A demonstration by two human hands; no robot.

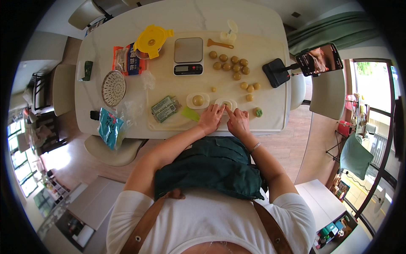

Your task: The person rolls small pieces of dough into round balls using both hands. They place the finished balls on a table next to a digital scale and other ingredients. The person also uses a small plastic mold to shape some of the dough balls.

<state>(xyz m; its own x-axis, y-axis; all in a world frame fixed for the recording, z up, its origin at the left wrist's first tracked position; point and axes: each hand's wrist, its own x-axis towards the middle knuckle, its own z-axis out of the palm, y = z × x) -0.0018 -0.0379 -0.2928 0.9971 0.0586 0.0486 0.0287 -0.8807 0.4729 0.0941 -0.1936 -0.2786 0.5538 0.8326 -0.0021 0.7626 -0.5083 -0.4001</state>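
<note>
Both hands meet at the near edge of a small white oval mould [231, 102] with pale filling in it. My left hand [212, 117] rests at its left side, fingertips on the rim or filling. My right hand [238, 120] points an index finger onto the filling, its other fingers curled. To the left, a second white mould [189, 101] holds a tan ball [198, 100]. A lime-green scraper [190, 114] lies beside my left hand. Right of my right hand sits a green-topped ball [258, 111]. Several brown balls [236, 68] stand further back, with smaller ones [250, 88] nearer.
A digital scale [188, 56], a brown spatula [220, 43] and a white plunger mould [232, 31] stand at the back. Left are a yellow-lidded container [151, 40], a woven-pattern basket [113, 88], a green packet [165, 109] and a blue bag [108, 128]. A phone stand [275, 73] is right.
</note>
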